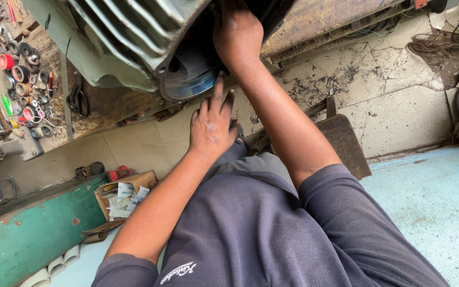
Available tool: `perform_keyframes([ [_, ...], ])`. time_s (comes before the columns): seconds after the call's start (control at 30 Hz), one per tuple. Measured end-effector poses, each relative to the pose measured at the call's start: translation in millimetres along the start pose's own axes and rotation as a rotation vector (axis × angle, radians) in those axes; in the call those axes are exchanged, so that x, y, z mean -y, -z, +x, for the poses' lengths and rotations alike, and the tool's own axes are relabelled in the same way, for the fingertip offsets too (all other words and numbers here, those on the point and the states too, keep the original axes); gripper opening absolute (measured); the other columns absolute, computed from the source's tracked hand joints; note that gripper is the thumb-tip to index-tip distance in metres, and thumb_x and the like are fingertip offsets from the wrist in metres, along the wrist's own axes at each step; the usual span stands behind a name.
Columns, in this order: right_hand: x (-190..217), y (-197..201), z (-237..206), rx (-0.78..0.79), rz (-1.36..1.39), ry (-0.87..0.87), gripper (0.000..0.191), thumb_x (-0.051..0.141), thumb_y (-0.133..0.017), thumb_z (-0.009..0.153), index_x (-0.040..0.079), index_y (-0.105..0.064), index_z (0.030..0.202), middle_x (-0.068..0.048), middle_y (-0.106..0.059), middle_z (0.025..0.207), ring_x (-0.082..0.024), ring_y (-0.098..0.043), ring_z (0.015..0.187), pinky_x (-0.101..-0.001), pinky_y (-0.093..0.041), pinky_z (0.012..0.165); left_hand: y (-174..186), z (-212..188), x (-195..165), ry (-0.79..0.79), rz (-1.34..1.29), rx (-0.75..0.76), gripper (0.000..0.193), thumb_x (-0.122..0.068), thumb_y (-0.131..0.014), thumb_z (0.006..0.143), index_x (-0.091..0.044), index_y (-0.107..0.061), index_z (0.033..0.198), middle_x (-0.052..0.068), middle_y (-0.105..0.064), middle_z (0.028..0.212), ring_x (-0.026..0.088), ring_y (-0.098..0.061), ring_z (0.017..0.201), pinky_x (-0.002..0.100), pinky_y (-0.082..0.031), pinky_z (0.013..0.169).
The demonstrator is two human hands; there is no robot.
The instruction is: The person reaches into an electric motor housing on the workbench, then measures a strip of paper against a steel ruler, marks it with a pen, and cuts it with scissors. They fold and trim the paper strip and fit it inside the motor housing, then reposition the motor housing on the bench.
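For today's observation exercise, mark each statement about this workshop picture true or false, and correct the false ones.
1. The right hand reaches into the open end of the ribbed grey motor housing. True.
2. The left hand holds a spanner. False: it holds nothing; its fingers point up at the housing's rim.
3. Tape rolls lie on the bench at the left. True.
4. The person wears gloves. False: both hands are bare.
5. A green cabinet stands lower left. True.
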State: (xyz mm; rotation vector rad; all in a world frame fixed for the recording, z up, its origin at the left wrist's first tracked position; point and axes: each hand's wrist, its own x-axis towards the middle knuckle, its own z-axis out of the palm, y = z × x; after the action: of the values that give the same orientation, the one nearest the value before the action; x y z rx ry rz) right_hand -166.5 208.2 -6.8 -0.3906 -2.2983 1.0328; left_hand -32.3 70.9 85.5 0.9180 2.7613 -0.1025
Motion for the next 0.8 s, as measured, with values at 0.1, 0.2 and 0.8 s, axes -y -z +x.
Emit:
perform_keyframes([
  [0.1, -1, -1, -2, -0.018, -0.007, 0.006, 0.018, 0.018, -0.068, 0.091, 0.011, -0.068, 0.108, -0.013, -0.072, 0.092, -0.036, -0.070, 0.076, -0.0468, -0.055, 0.062, 0, -1, -1, -0.001, -0.003, -0.003, 0.081, -0.031, -0.085, 0.070, -0.007, -0.058, 0.142, 0.016, -0.014, 0.167, 0.033, -0.060, 0.107, 0.045, -0.056, 0.085],
  [0.2, 0, -2, -1, -0.027, -0.005, 0.008, 0.017, 0.019, -0.069, 0.091, 0.012, -0.068, 0.107, -0.013, -0.071, 0.092, -0.036, -0.070, 0.076, -0.0469, -0.055, 0.062, 0, 0, -2, -0.004, 0.007, -0.018, 0.080, -0.031, -0.085, 0.069, -0.007, -0.059, 0.141, 0.016, -0.014, 0.166, 0.033, -0.060, 0.109, 0.045, -0.056, 0.085],
  [0.8, 5, 3, 9, -0.076, -0.098, 0.070, 0.016, 0.027, -0.071, 0.090, 0.011, -0.070, 0.091, -0.013, -0.068, 0.075, -0.035, -0.068, 0.066, -0.0463, -0.054, 0.057, 3, -2, -2, 0.009, 0.005, -0.015, 0.079, -0.029, -0.085, 0.071, -0.008, -0.057, 0.142, 0.012, -0.013, 0.168, 0.032, -0.060, 0.107, 0.045, -0.056, 0.084],
])
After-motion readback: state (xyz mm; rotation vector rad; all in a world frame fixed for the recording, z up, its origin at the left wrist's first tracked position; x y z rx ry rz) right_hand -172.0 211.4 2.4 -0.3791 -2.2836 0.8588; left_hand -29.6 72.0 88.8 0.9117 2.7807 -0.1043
